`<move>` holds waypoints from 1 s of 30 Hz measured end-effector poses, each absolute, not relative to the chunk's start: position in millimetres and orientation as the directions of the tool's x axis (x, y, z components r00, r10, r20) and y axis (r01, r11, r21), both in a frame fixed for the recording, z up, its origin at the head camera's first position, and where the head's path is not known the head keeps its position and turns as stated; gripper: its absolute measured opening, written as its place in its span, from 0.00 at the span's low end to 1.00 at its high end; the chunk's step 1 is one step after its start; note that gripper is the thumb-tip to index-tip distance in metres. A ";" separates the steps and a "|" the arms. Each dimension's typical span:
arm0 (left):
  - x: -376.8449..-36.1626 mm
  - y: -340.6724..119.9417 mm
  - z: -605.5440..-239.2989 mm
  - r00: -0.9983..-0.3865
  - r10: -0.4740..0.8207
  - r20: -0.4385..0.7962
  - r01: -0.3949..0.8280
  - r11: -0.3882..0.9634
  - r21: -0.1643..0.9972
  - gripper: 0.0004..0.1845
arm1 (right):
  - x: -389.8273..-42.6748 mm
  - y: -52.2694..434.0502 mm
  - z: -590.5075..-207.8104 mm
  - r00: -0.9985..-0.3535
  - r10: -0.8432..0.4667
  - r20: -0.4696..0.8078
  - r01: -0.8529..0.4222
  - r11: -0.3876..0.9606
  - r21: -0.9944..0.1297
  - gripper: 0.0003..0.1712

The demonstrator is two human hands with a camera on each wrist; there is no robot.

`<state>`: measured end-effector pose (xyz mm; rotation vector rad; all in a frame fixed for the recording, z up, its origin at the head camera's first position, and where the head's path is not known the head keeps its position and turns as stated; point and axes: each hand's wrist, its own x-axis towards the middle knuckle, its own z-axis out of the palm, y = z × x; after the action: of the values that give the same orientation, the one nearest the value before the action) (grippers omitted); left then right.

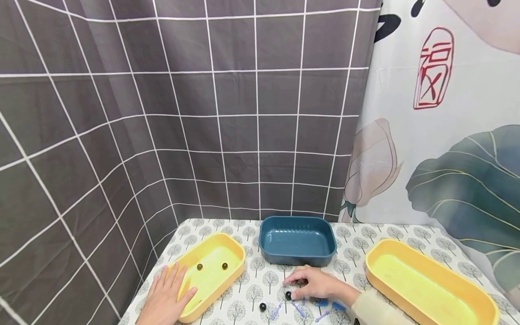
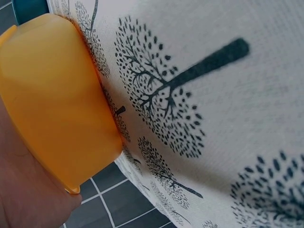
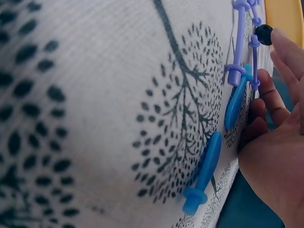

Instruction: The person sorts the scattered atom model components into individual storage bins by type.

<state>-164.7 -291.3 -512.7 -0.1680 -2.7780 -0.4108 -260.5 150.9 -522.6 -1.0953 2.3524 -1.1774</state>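
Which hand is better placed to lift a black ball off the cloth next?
Likely your right hand: it's right by a black ball, while your left hand rests on a yellow tray.

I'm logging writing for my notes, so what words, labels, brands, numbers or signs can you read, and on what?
No text can be quoted with certainty.
Red outlined seal-like mark on the white printed fabric hanging: character-like strokes, too unclear to read.
Left yellow oblong tray, dark-blue rectangular tray, right yellow oblong tray: no lettering visible.
Small blue plastic pieces and purple plastic pieces: no lettering visible.
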 end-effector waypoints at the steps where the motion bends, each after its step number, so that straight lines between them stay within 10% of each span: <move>1: -164.9 -291.3 -513.2 -0.940 0.068 0.335 0.161 0.952 0.260 0.39 | -260.0 150.7 -522.9 -0.665 -0.743 0.075 -0.506 0.374 -0.777 0.19; 30: -168.3 -295.3 -518.3 -0.921 0.083 0.380 0.178 0.958 0.224 0.38 | -261.0 138.9 -514.8 -0.740 -0.671 0.044 -0.433 0.425 -0.794 0.04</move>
<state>-168.3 -295.3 -518.3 -0.1894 -2.7361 -0.3603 -261.0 138.9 -514.8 -0.9582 2.4028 -1.2154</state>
